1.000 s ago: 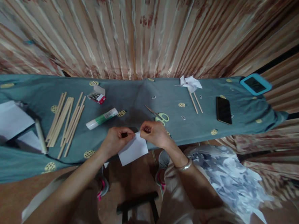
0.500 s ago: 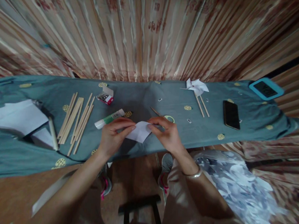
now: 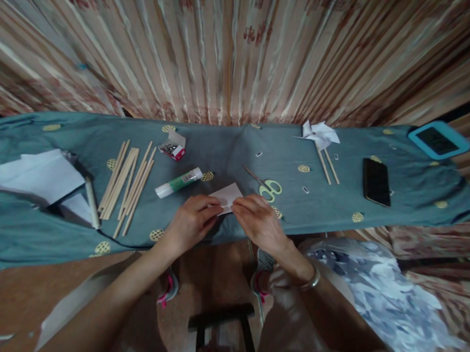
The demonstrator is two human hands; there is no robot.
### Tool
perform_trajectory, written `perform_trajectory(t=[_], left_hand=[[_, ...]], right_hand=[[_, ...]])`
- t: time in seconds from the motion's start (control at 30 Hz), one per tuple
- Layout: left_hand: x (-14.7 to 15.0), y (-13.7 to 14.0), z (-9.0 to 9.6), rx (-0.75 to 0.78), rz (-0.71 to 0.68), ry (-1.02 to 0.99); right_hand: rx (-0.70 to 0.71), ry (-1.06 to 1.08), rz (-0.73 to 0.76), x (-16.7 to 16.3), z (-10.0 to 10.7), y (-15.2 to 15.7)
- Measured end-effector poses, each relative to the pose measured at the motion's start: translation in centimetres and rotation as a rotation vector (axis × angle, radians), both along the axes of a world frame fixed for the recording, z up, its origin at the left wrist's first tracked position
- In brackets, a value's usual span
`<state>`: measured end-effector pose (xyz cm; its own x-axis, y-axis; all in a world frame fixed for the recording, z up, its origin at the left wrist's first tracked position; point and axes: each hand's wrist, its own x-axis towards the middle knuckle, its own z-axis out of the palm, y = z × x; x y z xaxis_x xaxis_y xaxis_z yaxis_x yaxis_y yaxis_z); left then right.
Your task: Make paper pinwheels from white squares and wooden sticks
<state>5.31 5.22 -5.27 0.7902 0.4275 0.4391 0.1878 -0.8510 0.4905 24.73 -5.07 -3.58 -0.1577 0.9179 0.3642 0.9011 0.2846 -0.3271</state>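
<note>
A small piece of white paper (image 3: pixel 226 194) is pinched between both my hands near the table's front edge. My left hand (image 3: pixel 196 216) grips its lower left side with thumb and fingers together. On its right side, my right hand (image 3: pixel 258 220) holds the paper with closed fingers, a bracelet on that wrist. Part of the paper is hidden by the fingers. Just beyond the right hand lie scissors with pale green handles (image 3: pixel 269 190). A green and white glue stick (image 3: pixel 179 182) rests to the upper left of the left hand.
Wooden sticks (image 3: pixel 127 185), a small box of metal bits (image 3: pixel 174 147), white paper sheets (image 3: pixel 39 174) and a white wand-like tool (image 3: pixel 92 203) lie leftward. Rightward are white paper pinwheels on sticks (image 3: pixel 321 134), a phone (image 3: pixel 377 182) and a blue-framed display (image 3: pixel 439 139). A bag of paper pieces (image 3: pixel 395 297) stands below.
Both hands have come down closer to the front edge with the paper. Its far edge now points away from me, and the scissors' handles have come into view.
</note>
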Motion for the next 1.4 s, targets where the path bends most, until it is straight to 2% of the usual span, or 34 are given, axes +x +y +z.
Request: perform_trajectory(t=[0.07, 0.17, 0.33, 0.43, 0.63, 1.2, 1.4], left_hand=[[-0.3, -0.2, -0.6, 0.005, -0.037, 0.102], [-0.6, -0.5, -0.6, -0.050, -0.091, 0.191], [-0.6, -0.8, -0.3, -0.165, -0.046, 0.201], [-0.3, -0.8, -0.7, -0.177, -0.009, 0.192], [-0.4, -0.8, -0.9, -0.225, -0.004, 0.157], [-0.6, -0.7, -1.0, -0.253, 0.010, 0.156], [-0.6, -0.6, -0.7, -0.234, -0.005, 0.147]], right_hand=[[-0.108, -0.036, 0.047, 0.2, -0.6, -0.2], [-0.160, 0.090, 0.067, 0.6, -1.1, -0.6], [-0.169, 0.309, -0.092, -0.2, -1.9, -0.7], [-0.156, 0.286, -0.186, -1.4, -2.4, -0.4], [-0.151, 0.250, -0.200, -2.3, -2.6, -0.6], [-0.164, 0.241, -0.323, 1.6, -2.8, -1.9], [-0.069, 0.186, -0.368, 2.8, -2.3, -2.2]])
